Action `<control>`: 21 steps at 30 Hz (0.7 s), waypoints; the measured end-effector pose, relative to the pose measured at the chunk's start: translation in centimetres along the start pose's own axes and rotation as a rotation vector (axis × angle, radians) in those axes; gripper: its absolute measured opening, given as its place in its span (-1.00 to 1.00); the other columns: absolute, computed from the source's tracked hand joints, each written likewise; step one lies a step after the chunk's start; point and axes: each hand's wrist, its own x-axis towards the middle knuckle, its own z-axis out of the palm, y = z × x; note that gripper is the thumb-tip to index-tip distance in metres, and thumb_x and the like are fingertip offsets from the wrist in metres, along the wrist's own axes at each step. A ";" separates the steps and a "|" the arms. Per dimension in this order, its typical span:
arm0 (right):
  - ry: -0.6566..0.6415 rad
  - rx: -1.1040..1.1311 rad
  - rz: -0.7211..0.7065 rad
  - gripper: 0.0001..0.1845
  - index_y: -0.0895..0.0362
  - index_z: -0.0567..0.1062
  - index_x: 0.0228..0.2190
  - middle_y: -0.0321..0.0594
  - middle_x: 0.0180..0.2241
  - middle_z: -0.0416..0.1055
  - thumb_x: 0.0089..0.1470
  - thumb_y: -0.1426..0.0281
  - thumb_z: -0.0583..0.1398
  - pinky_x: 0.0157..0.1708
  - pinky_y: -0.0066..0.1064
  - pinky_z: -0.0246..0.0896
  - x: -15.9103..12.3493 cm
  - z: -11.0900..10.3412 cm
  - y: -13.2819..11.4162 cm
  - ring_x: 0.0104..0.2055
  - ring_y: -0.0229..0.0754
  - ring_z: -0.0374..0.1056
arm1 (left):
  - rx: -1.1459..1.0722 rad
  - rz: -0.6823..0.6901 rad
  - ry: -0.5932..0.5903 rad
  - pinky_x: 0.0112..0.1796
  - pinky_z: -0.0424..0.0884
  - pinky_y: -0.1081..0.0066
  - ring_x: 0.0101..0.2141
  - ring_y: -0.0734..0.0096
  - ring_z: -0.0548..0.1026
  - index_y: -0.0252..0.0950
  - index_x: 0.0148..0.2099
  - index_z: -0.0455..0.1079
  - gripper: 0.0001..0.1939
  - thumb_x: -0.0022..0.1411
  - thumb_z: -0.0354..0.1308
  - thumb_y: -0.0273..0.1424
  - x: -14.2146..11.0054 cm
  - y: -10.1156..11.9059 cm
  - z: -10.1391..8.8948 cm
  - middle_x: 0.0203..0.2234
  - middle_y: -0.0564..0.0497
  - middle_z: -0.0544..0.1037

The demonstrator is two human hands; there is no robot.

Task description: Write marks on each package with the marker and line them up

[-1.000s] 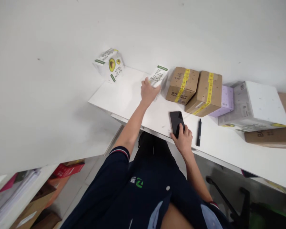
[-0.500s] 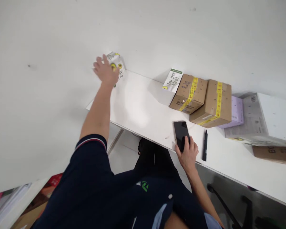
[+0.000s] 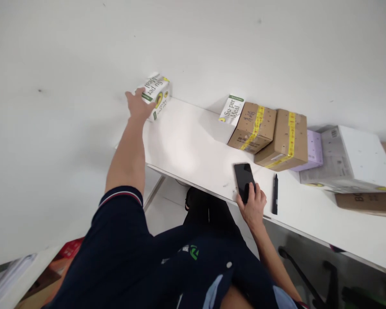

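White desk (image 3: 186,139) along a pale wall (image 3: 193,43), head view: avocado-print carton (image 3: 157,93) at the desk's left end, just beyond the left hand (image 3: 139,106), the nearer one by far; carton's long axis hard to judge. Left fingers spread over its near left side, grasp or mere touch cannot tell; right hand (image 3: 253,206) on the dark phone (image 3: 243,177), clasp equally unclear. Carton white, boxy, green labels, dark "Su per Meal" lettering on two faces.

Passing room lies over the white tabletop (image 3: 186,143) between the left Su-per Meal carton (image 3: 162,96) and the right Su-per Meal carton (image 3: 232,110). Farther right, yellow-taped cardboard boxes (image 3: 279,133) block.
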 end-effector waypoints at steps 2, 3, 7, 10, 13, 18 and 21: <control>0.020 0.004 -0.005 -0.29 0.21 0.28 0.28 0.29 0.24 0.28 0.24 0.05 0.08 0.10 0.27 0.24 0.1 0.1 0.0 0.16 0.31 0.24 | -0.057 0.072 -0.005 0.31 0.20 -0.07 0.09 0.13 0.34 -0.29 0.28 0.26 -0.18 0.05 0.49 -0.24 -1.6 0.2 0.2 0.16 -0.13 0.20; 0.030 0.007 -0.008 -0.29 0.21 0.28 0.27 0.30 0.24 0.28 0.24 0.06 0.08 0.10 0.26 0.24 0.1 0.1 0.0 0.16 0.30 0.24 | -0.077 0.100 0.009 0.29 0.24 -0.09 0.10 0.05 0.37 -0.25 0.26 0.30 -0.20 0.01 0.50 -0.24 -2.8 0.1 0.2 0.14 -0.15 0.22; 0.043 0.026 -0.012 -0.28 0.24 0.31 0.26 0.33 0.25 0.26 0.24 0.05 0.08 0.10 0.24 0.24 0.2 0.2 0.0 0.18 0.31 0.23 | -0.147 0.113 0.022 0.12 0.44 -0.11 -0.02 -0.06 0.49 -0.18 0.20 0.39 -0.25 -0.08 0.46 -0.27 -9.6 -1.0 -0.9 -0.02 -0.16 0.33; 0.006 0.045 0.005 -0.23 0.26 0.31 0.26 0.36 0.26 0.23 0.21 0.01 0.10 0.10 0.26 0.22 0.4 0.2 0.1 0.20 0.34 0.21 | -0.119 0.151 -0.068 0.05 0.52 0.01 -0.06 0.05 0.51 -0.15 0.23 0.40 -0.26 -0.04 0.43 -0.27 -16.8 -1.9 -2.9 -0.07 -0.13 0.35; -0.036 0.062 0.030 -0.20 0.28 0.29 0.27 0.36 0.28 0.21 0.21 0.00 0.11 0.13 0.26 0.19 0.5 0.0 0.1 0.22 0.34 0.18 | -0.154 0.222 -0.172 -0.06 0.58 0.12 -0.05 0.10 0.50 -0.06 0.26 0.37 -0.28 0.04 0.39 -0.18 -23.8 -1.9 -4.7 0.00 -0.12 0.36; -0.070 0.100 0.064 -0.21 0.32 0.25 0.29 0.39 0.31 0.14 0.22 0.05 0.10 0.19 0.25 0.14 0.7 -0.1 0.2 0.26 0.33 0.16 | -0.309 0.338 -0.346 -0.02 0.58 0.18 0.14 0.04 0.44 -0.08 0.34 0.21 -0.17 0.07 0.38 -0.11 -30.3 -0.9 -4.6 0.20 -0.15 0.36; -0.059 0.134 0.101 -0.21 0.32 0.24 0.30 0.40 0.32 0.12 0.20 0.08 0.12 0.19 0.27 0.13 0.6 -0.1 0.0 0.25 0.34 0.16 | -0.470 0.367 -0.474 0.06 0.55 0.18 0.20 0.04 0.43 -0.10 0.42 0.07 -0.05 0.09 0.37 -0.03 -31.4 -0.4 -2.8 0.28 -0.19 0.32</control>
